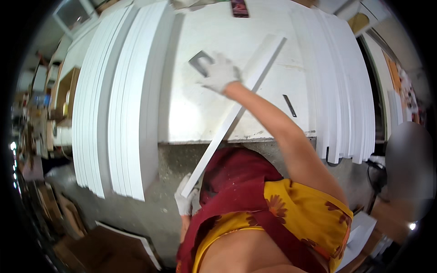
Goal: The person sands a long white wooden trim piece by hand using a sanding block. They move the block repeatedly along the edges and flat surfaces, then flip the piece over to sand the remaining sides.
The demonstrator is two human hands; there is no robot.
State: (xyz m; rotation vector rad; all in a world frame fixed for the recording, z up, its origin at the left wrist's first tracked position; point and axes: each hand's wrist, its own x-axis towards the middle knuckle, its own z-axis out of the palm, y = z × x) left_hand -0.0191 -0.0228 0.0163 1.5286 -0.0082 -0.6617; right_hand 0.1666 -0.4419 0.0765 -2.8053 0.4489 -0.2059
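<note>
My left hand (185,196), in a white glove, grips the near end of a long white strip (226,124). The strip slants away to the right, its near end past the table's front edge and its far part over the tabletop. My right hand (221,73), also gloved, reaches across to the far left of the strip. Its thumb and fingers are around a flat grey rectangular pad (199,63) that looks like sanding material; the grip is slightly blurred. A black snap-off knife blade (289,105) lies on the table to the right of the strip.
Two rows of white boards (129,104) (88,100) stand along the left side, jutting past the white table's (195,123) front edge. More white boards (341,91) line the right. A phone (239,8) lies at the far edge. A brown panel (109,250) is low at left.
</note>
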